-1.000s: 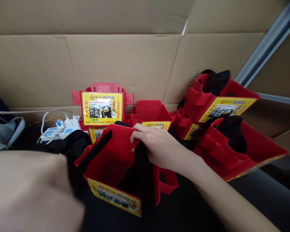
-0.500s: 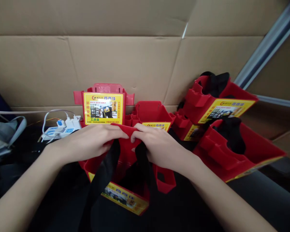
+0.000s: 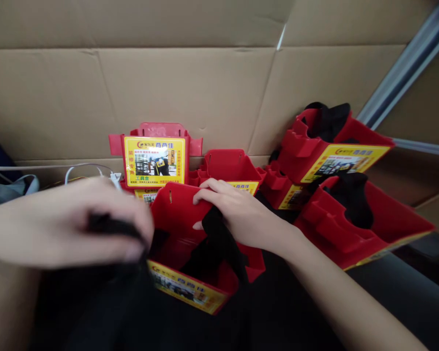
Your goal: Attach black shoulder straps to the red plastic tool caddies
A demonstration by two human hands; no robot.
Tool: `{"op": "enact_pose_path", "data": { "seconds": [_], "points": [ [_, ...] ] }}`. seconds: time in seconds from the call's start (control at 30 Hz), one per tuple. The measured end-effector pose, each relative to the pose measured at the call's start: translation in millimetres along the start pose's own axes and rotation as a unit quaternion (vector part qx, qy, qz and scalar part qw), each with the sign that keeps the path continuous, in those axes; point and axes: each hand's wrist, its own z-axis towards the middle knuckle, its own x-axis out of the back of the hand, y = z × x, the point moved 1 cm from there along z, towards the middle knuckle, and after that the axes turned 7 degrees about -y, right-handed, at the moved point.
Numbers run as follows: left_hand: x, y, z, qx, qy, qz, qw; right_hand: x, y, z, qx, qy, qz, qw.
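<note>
A red plastic tool box (image 3: 179, 207) with a yellow picture label on its front stands tilted before me, its open top facing up. My right hand (image 3: 237, 209) grips the rim of its back wall near the right side, thumb inside. Beside that thumb a black webbing strap (image 3: 219, 234) hangs down and runs into the box. My left hand (image 3: 95, 219), smeared by motion, is to the left of the box and closed around a black strap end (image 3: 113, 226). On the left part of the back wall a narrow slot shows bare.
Behind stand more red tool boxes, one with its label upright (image 3: 155, 163) and one lower beside it (image 3: 225, 165). Stacked boxes with black straps (image 3: 347, 163) and a single one (image 3: 366, 229) are at right. White cables and a cardboard wall (image 3: 186, 97) lie beyond.
My left hand has left the back wall and moved left toward me, drawing the black strap away. The right hand still holds the box rim.
</note>
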Motion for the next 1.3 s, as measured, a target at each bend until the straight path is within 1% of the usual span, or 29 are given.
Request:
{"op": "enact_pose_path", "data": {
  "seconds": [0.03,0.1,0.13,0.17,0.2,0.27,0.3,0.33,0.37,0.4,0.47,0.53,0.57,0.6,0.67,0.77,0.83,0.9,0.93,0.97,1.0,1.07,1.1,1.17,1.2,1.23,1.27,1.3],
  "points": [
    [0.4,4,11,0.027,-0.012,0.033,0.999,1,1,0,0.017,0.009,0.019,1.0],
    [-1.5,9,30,0.114,0.027,0.108,0.987,5,2,1,0.035,0.042,0.055,0.997],
    [-4.2,12,36,0.142,0.053,0.132,0.98,6,3,2,0.03,0.073,0.065,0.995],
    [-8.0,15,40,0.15,0.076,0.145,0.975,7,3,3,0.015,0.111,0.071,0.991],
    [-12.3,18,43,0.136,0.093,0.147,0.975,7,3,3,-0.007,0.153,0.073,0.986],
    [-20.0,28,43,0.072,0.129,0.129,0.981,6,3,4,-0.061,0.227,0.08,0.969],
    [-22.7,34,42,0.042,0.149,0.111,0.982,5,2,4,-0.08,0.245,0.09,0.962],
    [-24.5,40,41,0.019,0.16,0.085,0.983,4,1,4,-0.09,0.244,0.098,0.96],
    [-26.0,46,40,0.001,0.154,0.053,0.987,4,-1,3,-0.092,0.229,0.102,0.964],
    [-27.4,52,39,-0.011,0.131,0.02,0.991,4,-3,2,-0.087,0.203,0.1,0.97],
    [-31.8,62,38,-0.025,0.036,-0.018,0.999,7,-8,-1,-0.064,0.144,0.087,0.984],
    [-39.7,70,36,-0.035,-0.075,-0.013,0.997,12,-12,-5,-0.044,0.121,0.08,0.988],
    [-44.5,73,35,-0.039,-0.114,-0.003,0.993,15,-14,-7,-0.036,0.116,0.083,0.989],
    [-49.5,75,34,-0.043,-0.14,0.003,0.989,18,-14,-9,-0.031,0.113,0.086,0.989],
    [-57.5,77,33,-0.034,-0.156,-0.011,0.987,23,-13,-12,-0.026,0.105,0.086,0.99],
    [-58.1,71,33,-0.007,-0.14,-0.066,0.988,29,-7,-17,-0.022,0.068,0.059,0.996],
    [-49.9,58,34,-0.004,-0.125,-0.096,0.988,30,-5,-20,-0.016,0.013,0.017,1.0],
    [-38.6,38,34,0.0,-0.097,-0.098,0.99,26,-6,-22,-0.013,-0.039,-0.036,0.998],
    [-33.3,27,34,0.011,-0.067,-0.079,0.995,23,-9,-22,-0.015,-0.056,-0.062,0.996],
    [-28.7,16,34,0.033,-0.03,-0.035,0.998,20,-12,-22,-0.021,-0.066,-0.088,0.994],
    [-25.5,8,34,0.054,-0.005,0.016,0.998,16,-16,-21,-0.029,-0.07,-0.11,0.991],
    [-22.9,-1,35,0.072,0.018,0.096,0.993,10,-22,-17,-0.047,-0.067,-0.143,0.986],
    [-23.2,-1,36,0.066,0.024,0.112,0.991,9,-23,-15,-0.047,-0.065,-0.147,0.986],
    [-25.1,6,39,0.038,0.054,0.102,0.993,11,-22,-12,-0.022,-0.066,-0.116,0.991],
    [-26.4,11,41,0.023,0.081,0.091,0.992,13,-18,-11,0.0,-0.065,-0.077,0.995],
    [-28.1,16,44,0.011,0.104,0.082,0.991,17,-13,-11,0.022,-0.06,-0.024,0.998],
    [-30.4,19,47,-0.003,0.116,0.073,0.991,21,-6,-10,0.038,-0.046,0.041,0.997],
    [-33.3,22,51,-0.015,0.115,0.064,0.991,25,2,-10,0.045,-0.019,0.11,0.993]
  ]
}}
